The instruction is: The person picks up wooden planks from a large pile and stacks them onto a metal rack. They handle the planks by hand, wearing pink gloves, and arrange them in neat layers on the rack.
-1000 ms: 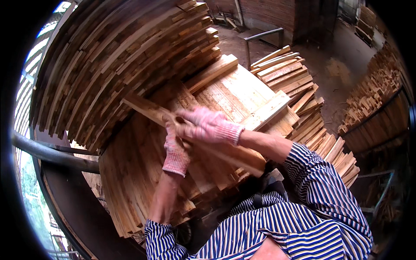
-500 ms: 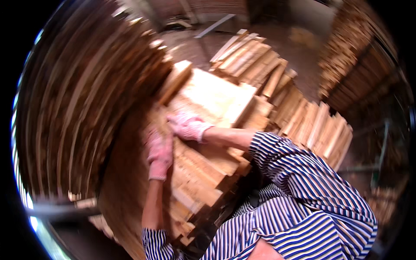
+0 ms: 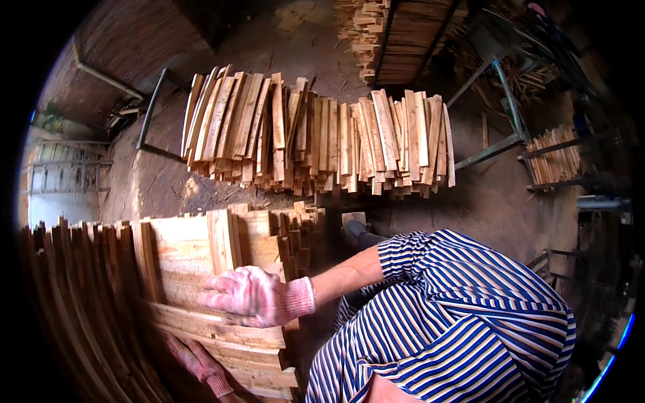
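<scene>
My right hand (image 3: pixel 259 295), in a pink knit work glove, reaches over the stack of flat wooden boards (image 3: pixel 181 252) with its fingers stretched out to the left. It grips nothing that I can see; whether it touches the wood is unclear. Lower down, my left hand (image 3: pixel 199 363), gloved the same way, lies with fingers extended along the left side of the nearer planks (image 3: pixel 235 349). Part of that hand is in shadow. A short upright-looking slat (image 3: pixel 224 238) rests on the boards beyond my right hand.
A tall row of stacked wood (image 3: pixel 74 302) stands close on the left. Ahead, a long pile of slats (image 3: pixel 316 134) sits between green metal frame posts (image 3: pixel 508 101). More wood lies on a rack (image 3: pixel 554 158) at the right. My foot (image 3: pixel 356 230) shows below the pile.
My view has swung to the right, bringing the slat pile to the middle. My hands, close together before, are now farther apart, the left one lower beside the planks.
</scene>
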A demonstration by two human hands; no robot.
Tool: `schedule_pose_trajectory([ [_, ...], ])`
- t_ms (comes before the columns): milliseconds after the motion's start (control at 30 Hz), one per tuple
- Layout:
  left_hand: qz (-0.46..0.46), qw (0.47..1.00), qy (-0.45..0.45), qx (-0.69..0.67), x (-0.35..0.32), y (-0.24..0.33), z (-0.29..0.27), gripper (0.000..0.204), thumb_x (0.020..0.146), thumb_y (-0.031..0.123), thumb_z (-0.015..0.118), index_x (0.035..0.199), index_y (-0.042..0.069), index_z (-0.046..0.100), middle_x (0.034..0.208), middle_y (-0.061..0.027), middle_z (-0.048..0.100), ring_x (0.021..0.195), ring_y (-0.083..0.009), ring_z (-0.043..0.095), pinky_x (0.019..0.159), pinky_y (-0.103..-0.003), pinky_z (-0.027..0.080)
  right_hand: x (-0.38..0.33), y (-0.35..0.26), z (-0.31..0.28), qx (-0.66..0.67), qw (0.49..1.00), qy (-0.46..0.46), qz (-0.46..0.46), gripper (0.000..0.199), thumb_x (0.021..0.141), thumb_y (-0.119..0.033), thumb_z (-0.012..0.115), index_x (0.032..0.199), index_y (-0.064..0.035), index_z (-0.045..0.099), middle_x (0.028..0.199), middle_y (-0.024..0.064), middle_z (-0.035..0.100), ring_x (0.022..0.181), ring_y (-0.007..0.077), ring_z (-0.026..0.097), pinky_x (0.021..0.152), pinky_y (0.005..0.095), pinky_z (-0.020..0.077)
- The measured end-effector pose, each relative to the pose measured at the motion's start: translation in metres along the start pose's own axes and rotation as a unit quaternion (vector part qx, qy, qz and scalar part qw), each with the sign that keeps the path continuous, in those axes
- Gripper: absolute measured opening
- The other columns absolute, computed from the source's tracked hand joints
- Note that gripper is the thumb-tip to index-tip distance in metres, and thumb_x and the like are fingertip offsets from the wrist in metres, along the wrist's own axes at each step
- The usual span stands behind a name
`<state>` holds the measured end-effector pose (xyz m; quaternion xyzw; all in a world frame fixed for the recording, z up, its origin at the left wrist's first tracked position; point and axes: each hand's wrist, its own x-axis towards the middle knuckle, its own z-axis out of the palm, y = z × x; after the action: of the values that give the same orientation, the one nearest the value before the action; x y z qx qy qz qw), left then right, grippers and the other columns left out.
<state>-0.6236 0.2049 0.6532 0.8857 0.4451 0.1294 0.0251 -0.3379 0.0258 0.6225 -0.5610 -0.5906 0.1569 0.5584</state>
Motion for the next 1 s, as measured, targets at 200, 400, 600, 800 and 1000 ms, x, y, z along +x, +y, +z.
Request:
schedule_pose_trajectory([
  [200, 0.038, 0.999, 0.021, 0.012, 0.000, -0.001, 0.000, 0.061, 0.105, 0.034, 0.046, 0.148, -0.008, 0.039, 0.152, -0.0262, 0.042, 0.143, -0.0394, 0.035, 0.120, -0.047, 0.024, -0.014, 0.034, -0.011, -0.007, 0.999, 0.037, 0.012, 0.055, 0.095, -0.034, 0.057, 0.145, -0.0126, 0.049, 0.143, 0.0184, 0.052, 0.119, 0.0372, 0.058, 0.102, 0.0454, 0.0489],
  [400, 0.079, 0.995, -0.001, 0.053, 0.004, -0.003, -0.004, 0.067, 0.107, 0.044, 0.035, 0.150, -0.007, 0.036, 0.154, -0.0268, 0.039, 0.143, -0.0437, 0.032, 0.120, -0.050, 0.024, -0.014, 0.046, -0.038, -0.015, 0.997, 0.068, 0.026, 0.054, 0.090, -0.028, 0.066, 0.140, -0.0100, 0.053, 0.137, 0.0170, 0.056, 0.117, 0.0354, 0.059, 0.101, 0.0457, 0.0493],
  [600, 0.196, 0.957, -0.014, -0.213, 0.148, 0.137, -0.022, 0.067, 0.109, 0.047, 0.028, 0.152, -0.004, 0.035, 0.157, -0.0217, 0.037, 0.141, -0.0342, 0.042, 0.120, -0.045, 0.027, 0.003, 0.065, -0.066, 0.041, 0.996, 0.075, -0.020, 0.057, 0.095, -0.029, 0.059, 0.148, -0.0107, 0.046, 0.146, 0.0195, 0.049, 0.123, 0.0368, 0.056, 0.105, 0.0459, 0.0466],
  [800, 0.210, 0.918, -0.277, -0.191, 0.330, 0.251, 0.090, 0.052, 0.104, 0.030, 0.054, 0.144, -0.004, 0.048, 0.144, -0.0255, 0.053, 0.132, -0.0322, 0.054, 0.113, -0.039, 0.040, 0.035, 0.114, -0.110, 0.133, 0.988, 0.054, -0.050, 0.048, 0.097, -0.017, 0.057, 0.143, -0.0049, 0.050, 0.140, 0.0207, 0.054, 0.122, 0.0372, 0.058, 0.101, 0.0439, 0.0489],
  [1000, 0.134, 0.785, -0.558, -0.233, 0.417, 0.347, 0.335, 0.083, 0.096, 0.058, 0.057, 0.149, -0.005, 0.040, 0.146, -0.0271, 0.050, 0.134, -0.0346, 0.051, 0.111, -0.038, 0.043, 0.022, 0.244, -0.144, 0.694, 0.681, 0.062, 0.225, 0.056, 0.101, -0.027, 0.046, 0.153, -0.0068, 0.037, 0.157, 0.0142, 0.038, 0.128, 0.0223, 0.048, 0.101, 0.0367, 0.0488],
])
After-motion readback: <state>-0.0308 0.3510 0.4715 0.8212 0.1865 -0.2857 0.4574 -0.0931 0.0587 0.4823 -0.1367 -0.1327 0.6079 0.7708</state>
